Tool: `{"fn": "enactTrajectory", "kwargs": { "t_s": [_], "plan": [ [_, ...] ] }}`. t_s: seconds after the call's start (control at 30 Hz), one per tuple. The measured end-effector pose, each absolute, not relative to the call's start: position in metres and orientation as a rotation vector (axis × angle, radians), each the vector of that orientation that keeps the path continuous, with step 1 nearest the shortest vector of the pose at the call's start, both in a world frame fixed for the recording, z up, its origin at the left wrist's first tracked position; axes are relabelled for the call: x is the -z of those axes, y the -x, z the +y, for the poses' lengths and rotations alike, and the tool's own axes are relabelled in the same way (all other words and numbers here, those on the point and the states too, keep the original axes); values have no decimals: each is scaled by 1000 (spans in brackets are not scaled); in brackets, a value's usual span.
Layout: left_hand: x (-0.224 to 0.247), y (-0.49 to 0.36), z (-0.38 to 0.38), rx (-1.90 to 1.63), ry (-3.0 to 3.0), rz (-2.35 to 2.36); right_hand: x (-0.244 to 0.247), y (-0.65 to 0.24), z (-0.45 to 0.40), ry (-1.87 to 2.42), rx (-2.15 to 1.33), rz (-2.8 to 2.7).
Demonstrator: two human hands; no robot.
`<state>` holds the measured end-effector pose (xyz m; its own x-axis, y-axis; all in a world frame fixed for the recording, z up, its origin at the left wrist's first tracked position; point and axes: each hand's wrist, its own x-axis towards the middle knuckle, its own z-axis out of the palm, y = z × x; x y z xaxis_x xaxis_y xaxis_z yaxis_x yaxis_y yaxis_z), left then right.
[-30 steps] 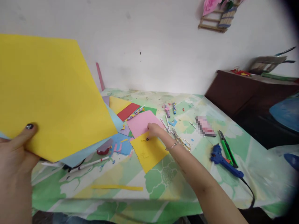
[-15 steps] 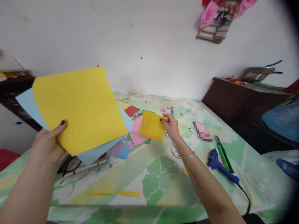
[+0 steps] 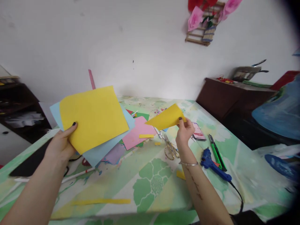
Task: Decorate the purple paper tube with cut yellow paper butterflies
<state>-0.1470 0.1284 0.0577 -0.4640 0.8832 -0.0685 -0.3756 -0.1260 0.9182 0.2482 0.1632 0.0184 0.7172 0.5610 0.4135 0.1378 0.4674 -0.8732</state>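
Note:
Gripped between the thumb and fingers of my left hand point(image 3: 61, 144) are a large yellow sheet point(image 3: 93, 115) and a light blue sheet point(image 3: 100, 153) behind it. My right hand point(image 3: 185, 132) pinches a smaller yellow paper point(image 3: 165, 117) by its right end, above the table. Gold-handled scissors point(image 3: 171, 149) lie just below that hand. Pink paper point(image 3: 136, 131) rests on the table between my hands, with a short yellow strip point(image 3: 146, 136) on it. A long yellow strip point(image 3: 103, 201) lies near the front edge.
A blue glue gun point(image 3: 214, 165), a green cutter point(image 3: 217, 153) and a phone point(image 3: 198, 131) lie at the right of the patterned table point(image 3: 112, 184). A dark flat object point(image 3: 30, 159) is at the left. A brown cabinet point(image 3: 225, 103) stands at the back right.
The yellow and blue sheets have moved right and slightly down. My right hand has moved right with the smaller yellow paper, now tilted, uncovering the scissors. The view has shifted.

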Motion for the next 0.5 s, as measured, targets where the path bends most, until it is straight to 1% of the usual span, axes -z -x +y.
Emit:
{"fn": "enactTrajectory", "kwargs": {
  "t_s": [0.13,0.3,0.5],
  "plan": [
    [-46,122,144,-1551,-696,1229,-6,-276,152,1044,-386,-562],
    [-14,71,166,-1321,-849,1289,8,-291,145,1021,-512,-450],
    [23,37,191,-1220,-1141,1571,9,-292,147,1011,-611,-361]
  ]
}}
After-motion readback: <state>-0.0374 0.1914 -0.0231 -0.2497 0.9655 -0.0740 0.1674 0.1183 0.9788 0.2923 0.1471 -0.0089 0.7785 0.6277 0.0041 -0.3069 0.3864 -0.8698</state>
